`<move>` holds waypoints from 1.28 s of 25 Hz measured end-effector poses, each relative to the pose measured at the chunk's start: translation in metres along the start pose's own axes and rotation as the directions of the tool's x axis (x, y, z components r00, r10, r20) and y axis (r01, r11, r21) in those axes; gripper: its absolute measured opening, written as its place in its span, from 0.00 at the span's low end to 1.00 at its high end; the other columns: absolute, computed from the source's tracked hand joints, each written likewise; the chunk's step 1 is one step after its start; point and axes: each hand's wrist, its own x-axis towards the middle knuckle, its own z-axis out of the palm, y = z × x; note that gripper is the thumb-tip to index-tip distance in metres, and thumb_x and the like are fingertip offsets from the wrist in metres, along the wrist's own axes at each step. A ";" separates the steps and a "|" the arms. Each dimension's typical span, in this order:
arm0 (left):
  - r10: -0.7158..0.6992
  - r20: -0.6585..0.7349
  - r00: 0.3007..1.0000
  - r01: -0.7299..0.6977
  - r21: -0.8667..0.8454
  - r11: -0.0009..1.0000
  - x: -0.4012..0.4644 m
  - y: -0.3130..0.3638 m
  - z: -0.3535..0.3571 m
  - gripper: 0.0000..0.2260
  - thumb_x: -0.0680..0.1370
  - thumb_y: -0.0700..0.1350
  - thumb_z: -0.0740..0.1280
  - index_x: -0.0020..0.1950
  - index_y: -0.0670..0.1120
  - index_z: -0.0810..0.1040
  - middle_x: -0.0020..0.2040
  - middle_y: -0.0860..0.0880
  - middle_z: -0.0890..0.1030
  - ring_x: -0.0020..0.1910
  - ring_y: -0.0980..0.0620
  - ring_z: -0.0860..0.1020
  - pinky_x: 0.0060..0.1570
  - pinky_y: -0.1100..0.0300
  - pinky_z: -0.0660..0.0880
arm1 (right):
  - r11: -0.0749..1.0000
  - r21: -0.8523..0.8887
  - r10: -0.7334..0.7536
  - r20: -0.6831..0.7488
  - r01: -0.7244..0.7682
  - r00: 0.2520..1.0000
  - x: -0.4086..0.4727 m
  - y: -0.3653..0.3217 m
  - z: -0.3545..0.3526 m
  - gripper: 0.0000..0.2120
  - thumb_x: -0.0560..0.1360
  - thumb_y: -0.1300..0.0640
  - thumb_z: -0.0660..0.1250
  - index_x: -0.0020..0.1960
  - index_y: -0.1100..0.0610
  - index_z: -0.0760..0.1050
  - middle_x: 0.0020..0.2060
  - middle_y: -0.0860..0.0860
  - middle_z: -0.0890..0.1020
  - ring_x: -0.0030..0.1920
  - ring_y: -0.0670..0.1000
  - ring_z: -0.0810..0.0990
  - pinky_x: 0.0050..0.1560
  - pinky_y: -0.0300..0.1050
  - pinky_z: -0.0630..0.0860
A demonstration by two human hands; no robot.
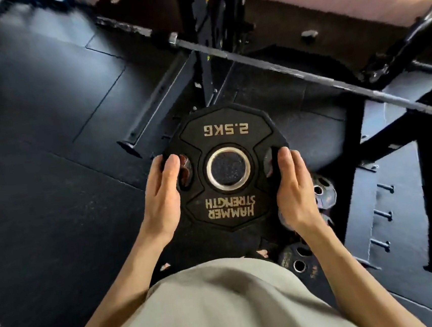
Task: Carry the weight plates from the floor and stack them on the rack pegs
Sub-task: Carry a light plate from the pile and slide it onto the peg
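Both hands hold one weight plate [227, 167] level in front of the body, above the floor; the left hand [161, 197] wraps its left edge, thumb on the top face beside a grip slot, fingers curled out of sight under the rim; the right hand [294, 184] takes the right edge in the same way. Nearest the camera a grey shirt [223, 307] fills the lower frame. The plate lies flat, face up, its steel-ringed centre hole [228, 168] pointing straight up; the gold lettering reads upside down from here, "HAMMER STRENGTH" on the near side, "2.5KG" on the far side. Below and to the right, more plates [323, 192] lie on the black rubber floor [37, 154], partly hidden by the right forearm. Beyond the plate a bare barbell [266, 63] runs diagonally from upper left to lower right; behind it stand black rack uprights [207, 58], blurred.
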 end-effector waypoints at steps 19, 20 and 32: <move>0.136 -0.575 0.807 -0.204 -0.054 0.978 0.034 0.067 -0.441 0.13 0.79 0.55 0.59 0.45 0.48 0.75 0.38 0.54 0.75 0.38 0.58 0.72 0.43 0.62 0.70 | 0.987 0.025 -0.146 0.564 0.159 0.813 -0.059 -0.116 0.470 0.17 0.83 0.45 0.54 0.42 0.53 0.72 0.36 0.47 0.73 0.34 0.41 0.71 0.39 0.36 0.69; 0.133 -0.589 0.797 -0.203 -0.054 0.978 0.050 0.068 -0.456 0.13 0.78 0.56 0.59 0.44 0.49 0.75 0.37 0.56 0.76 0.38 0.59 0.73 0.43 0.62 0.71 | 0.987 0.024 -0.144 0.575 0.159 0.806 -0.049 -0.119 0.493 0.17 0.83 0.45 0.54 0.42 0.52 0.72 0.35 0.47 0.73 0.34 0.41 0.71 0.40 0.38 0.69; 0.090 -0.645 0.759 -0.139 -0.026 0.990 0.294 0.137 -0.619 0.13 0.77 0.60 0.61 0.40 0.57 0.80 0.39 0.56 0.78 0.41 0.57 0.74 0.50 0.52 0.69 | 0.990 0.056 -0.135 0.606 0.128 0.784 0.107 -0.201 0.750 0.16 0.83 0.47 0.55 0.42 0.55 0.71 0.34 0.45 0.73 0.33 0.39 0.71 0.35 0.33 0.69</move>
